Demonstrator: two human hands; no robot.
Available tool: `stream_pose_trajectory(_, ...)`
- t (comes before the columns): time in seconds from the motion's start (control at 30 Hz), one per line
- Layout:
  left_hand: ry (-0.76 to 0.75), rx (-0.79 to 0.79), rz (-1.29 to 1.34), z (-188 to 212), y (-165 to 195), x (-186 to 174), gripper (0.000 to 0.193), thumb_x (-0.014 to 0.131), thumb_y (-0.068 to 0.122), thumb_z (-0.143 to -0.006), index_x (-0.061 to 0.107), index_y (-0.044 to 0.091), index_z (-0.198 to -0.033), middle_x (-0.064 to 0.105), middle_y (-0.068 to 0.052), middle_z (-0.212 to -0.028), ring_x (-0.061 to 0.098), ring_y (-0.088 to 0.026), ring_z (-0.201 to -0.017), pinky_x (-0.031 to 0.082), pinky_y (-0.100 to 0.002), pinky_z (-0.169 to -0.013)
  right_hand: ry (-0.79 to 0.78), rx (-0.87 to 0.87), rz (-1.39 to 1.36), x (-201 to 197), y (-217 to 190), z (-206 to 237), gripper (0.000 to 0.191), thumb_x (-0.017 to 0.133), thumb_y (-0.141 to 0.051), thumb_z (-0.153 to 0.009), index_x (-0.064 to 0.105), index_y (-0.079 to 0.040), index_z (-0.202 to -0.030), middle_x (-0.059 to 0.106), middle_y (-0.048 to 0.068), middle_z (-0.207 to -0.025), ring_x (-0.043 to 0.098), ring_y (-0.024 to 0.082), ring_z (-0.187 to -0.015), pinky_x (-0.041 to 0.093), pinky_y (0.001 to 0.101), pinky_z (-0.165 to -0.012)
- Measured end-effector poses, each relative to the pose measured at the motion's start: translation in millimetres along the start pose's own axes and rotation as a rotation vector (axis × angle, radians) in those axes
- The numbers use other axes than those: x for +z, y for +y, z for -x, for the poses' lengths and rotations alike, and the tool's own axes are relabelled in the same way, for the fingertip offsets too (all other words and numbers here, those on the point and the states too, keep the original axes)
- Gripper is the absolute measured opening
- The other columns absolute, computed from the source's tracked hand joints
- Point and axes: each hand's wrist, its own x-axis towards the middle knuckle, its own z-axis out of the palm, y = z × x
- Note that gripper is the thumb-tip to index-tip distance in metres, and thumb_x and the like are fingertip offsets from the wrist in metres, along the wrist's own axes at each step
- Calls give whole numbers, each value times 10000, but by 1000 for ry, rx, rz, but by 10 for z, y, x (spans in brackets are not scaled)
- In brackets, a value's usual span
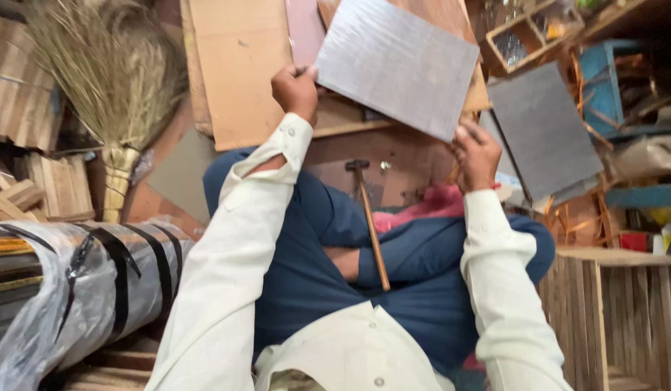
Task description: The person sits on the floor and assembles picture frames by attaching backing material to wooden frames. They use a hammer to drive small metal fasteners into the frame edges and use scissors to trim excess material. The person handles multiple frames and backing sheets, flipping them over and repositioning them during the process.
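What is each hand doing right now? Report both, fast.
Left hand: closed on the left edge of the flat grey rectangular board.
Right hand: closed on that board's lower right corner.

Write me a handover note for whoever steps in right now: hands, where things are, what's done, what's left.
Left hand: grips the left edge of the grey panel, held up and tilted.
Right hand: fingers on the panel's lower right corner.
Hammer: lies across the lap, head away from the body, untouched.
Pink cloth: on the lap by the right knee.
Second grey panel: leans to the right, apart from the hands.
Brown boards: stand behind the held panel.
Done: panel lifted in both hands.
Left: nothing shows it fixed or set anywhere; hammer not yet picked up.
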Motion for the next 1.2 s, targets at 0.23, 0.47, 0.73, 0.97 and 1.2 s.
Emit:
stream_pose_trajectory(0.23,36,134,-49,-53,-153,22,160,752,16,-833,759,-52,-978,781,-129,-891,747,-165,-710,660,-297,-592,-193,-69,-212,52,-199,-217,351,624,74,-934,607,75,-1285,692,148,-1186,713,257,-1107,619,368,-990)
stream_pose_trajectory(0.47,151,55,-42,-102,-108,-35,117,743,-14,-807,744,-52,-918,764,-120,-859,746,-169,-696,662,-296,-590,-98,-33,-82,250,-35,-504,365,665,42,-938,627,50,-1301,715,132,-1162,717,244,-993,611,338,-835)
stream_pose_trajectory(0.73,200,119,-98,-119,-153,-68,88,746,8,-813,742,-47,-882,763,-109,-779,708,-161,-628,624,-295,-571,-216,-58,-109,223,66,-563,336,659,65,-960,641,99,-1294,703,162,-1220,715,225,-1052,630,335,-914)
stream_pose_trajectory(0.97,182,65,-138,-25,-26,-134,96,748,-5,-790,758,-36,-881,779,-98,-807,730,-163,-669,619,-289,-614,-186,-101,45,280,67,-536,332,685,37,-923,698,59,-1254,726,155,-1178,711,205,-972,597,313,-880)
stream_pose_trajectory(1.2,125,-4,29,-49,-75,-99,62,731,-37,-792,727,-55,-851,764,-97,-832,740,-167,-695,666,-294,-624,-25,-680,907,292,101,-519,362,753,17,-838,804,-105,-1176,688,116,-1027,687,274,-973,541,362,-872)
